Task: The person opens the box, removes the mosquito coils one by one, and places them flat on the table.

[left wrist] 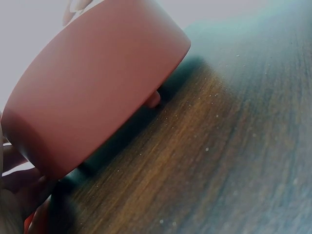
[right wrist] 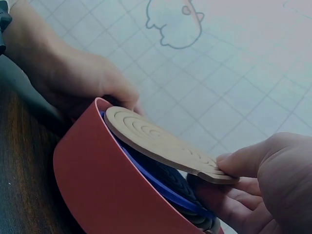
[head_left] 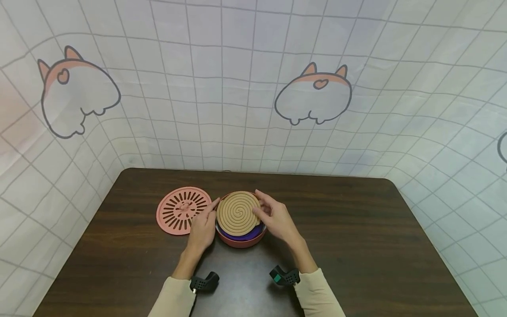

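A beige spiral disc, which looks like a mosquito coil (head_left: 239, 213), sits tilted at the mouth of a round red box (head_left: 242, 243). My right hand (head_left: 279, 220) pinches its right edge between thumb and fingers, lifting that side in the right wrist view. Below it, inside the box, lies a blue-purple coil (right wrist: 163, 187), with more layers partly hidden under that one. My left hand (head_left: 203, 229) holds the left side of the box, its index finger stretched along the rim. A small foot (left wrist: 154, 100) shows beneath the box in the left wrist view.
A pink slotted lid (head_left: 161, 214) lies flat on the dark wooden table (head_left: 356, 246), just left of my left hand. White grid-patterned cloth (head_left: 237, 145) with printed animal figures hangs behind and at both sides of the table.
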Demonstrator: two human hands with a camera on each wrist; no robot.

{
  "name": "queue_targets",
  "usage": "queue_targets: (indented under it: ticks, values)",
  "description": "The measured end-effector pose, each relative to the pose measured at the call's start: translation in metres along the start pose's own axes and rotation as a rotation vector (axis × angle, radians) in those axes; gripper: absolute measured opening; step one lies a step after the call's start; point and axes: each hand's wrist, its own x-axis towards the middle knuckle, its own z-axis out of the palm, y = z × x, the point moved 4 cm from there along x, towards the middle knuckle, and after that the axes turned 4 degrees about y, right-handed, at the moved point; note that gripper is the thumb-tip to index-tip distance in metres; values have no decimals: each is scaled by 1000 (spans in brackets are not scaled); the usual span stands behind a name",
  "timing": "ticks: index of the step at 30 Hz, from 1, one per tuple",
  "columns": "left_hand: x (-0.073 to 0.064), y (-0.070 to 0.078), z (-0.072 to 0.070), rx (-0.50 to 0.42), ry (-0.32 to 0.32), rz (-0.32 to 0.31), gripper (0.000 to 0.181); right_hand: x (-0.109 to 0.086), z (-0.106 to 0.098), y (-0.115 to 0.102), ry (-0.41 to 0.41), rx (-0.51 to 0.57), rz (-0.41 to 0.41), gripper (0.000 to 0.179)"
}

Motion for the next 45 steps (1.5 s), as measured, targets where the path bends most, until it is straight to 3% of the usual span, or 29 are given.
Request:
queue_targets:
  ticks: [9, 17, 24, 28, 31, 39, 45]
  values:
    - [-1, 0, 1, -5, -3, -4, 43, -1, -2, 2, -14, 40, 27, 21]
    - [-1, -1, 1, -12, -5, -5, 43, 0, -2, 7, -37, 64, 46, 21]
    - [-1, -2, 1, -14, -8, -4, 43, -5, -12, -27, -51, 116, 100, 23]
    - [-1, -1, 1, -2, -6, -4, 43, -6, -16, -32, -27, 136, 124, 24]
    - [-1, -1, 0, 5, 0, -2, 43, -4, -17, -29, -9, 152, 146, 25]
    - [-1, 0, 1, -2, 6, 19, 42, 4, -10, 8, 76, 240, 185, 25]
    - [-1, -1, 1, 9, 11, 19, 42, 5, -16, 14, 165, 333, 165, 24]
